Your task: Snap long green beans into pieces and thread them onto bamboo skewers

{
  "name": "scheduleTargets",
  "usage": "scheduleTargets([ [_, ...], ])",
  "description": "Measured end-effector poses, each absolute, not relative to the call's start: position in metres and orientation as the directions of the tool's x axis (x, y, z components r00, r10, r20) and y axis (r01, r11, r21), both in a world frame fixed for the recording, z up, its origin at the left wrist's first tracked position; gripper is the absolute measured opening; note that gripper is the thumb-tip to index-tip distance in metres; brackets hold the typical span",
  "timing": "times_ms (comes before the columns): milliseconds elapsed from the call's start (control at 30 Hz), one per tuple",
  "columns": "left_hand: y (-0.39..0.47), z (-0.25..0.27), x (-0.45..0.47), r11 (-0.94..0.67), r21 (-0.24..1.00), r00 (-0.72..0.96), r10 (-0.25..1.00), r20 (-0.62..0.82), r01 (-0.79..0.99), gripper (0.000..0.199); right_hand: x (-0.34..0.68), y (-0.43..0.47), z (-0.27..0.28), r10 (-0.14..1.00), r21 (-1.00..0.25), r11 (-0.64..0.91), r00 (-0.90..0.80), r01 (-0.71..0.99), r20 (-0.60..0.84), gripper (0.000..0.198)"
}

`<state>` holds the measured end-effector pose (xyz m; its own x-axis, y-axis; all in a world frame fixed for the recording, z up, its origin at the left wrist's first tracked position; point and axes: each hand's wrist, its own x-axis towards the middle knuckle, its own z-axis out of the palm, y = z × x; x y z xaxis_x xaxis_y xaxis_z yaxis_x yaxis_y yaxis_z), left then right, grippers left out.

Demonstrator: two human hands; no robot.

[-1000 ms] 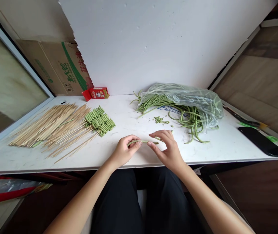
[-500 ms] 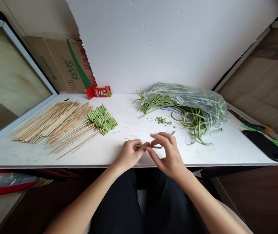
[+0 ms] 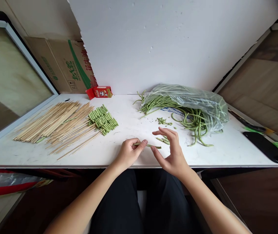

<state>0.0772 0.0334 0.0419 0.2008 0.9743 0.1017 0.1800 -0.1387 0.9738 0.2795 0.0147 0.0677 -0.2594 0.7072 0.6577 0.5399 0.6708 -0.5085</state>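
Note:
Near the front edge of the white table, my left hand [image 3: 130, 152] pinches a length of green bean [image 3: 154, 147] between thumb and fingers. The bean's free end points right, toward my right hand [image 3: 171, 151]. That hand is open, thumb and fingers apart, its thumb tip close to the bean. A few cut bean pieces [image 3: 162, 140] lie on the table just behind my right fingers. Farther back is a small heap of bean scraps [image 3: 163, 121]. To the left, short bean pieces [image 3: 102, 119] sit in rows threaded on wooden skewers [image 3: 80, 138].
A clear plastic bag [image 3: 190, 94] of long green beans [image 3: 158, 102] lies at the back right, some hanging out. Loose skewers [image 3: 48, 120] are spread on the left. A red packet [image 3: 102, 92] stands by a cardboard box [image 3: 63, 65]. A black phone [image 3: 267, 146] lies far right.
My right hand has moved slightly right, away from my left hand, and its fingers have spread. Cut bean pieces behind it now show. The left hand still holds the bean.

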Motion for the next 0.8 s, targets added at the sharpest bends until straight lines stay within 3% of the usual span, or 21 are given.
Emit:
scheduleTargets([
  [167,0.033,0.042,0.077,-0.145,0.973,0.196,0.975,0.109,0.179,0.056,0.282,0.020,0.066,0.752,-0.555,0.640,-0.288,0.531,0.592,0.053],
  [333,0.033,0.043,0.076,-0.144,0.977,0.190,0.975,0.113,0.160,0.052,0.289,0.029,0.061,0.727,-0.495,0.670,-0.354,0.553,0.588,0.011],
  [800,0.031,0.046,0.072,-0.365,0.898,0.295,0.911,0.290,0.246,0.027,0.282,0.026,0.061,0.742,-0.546,0.659,-0.329,0.518,0.584,0.008],
])
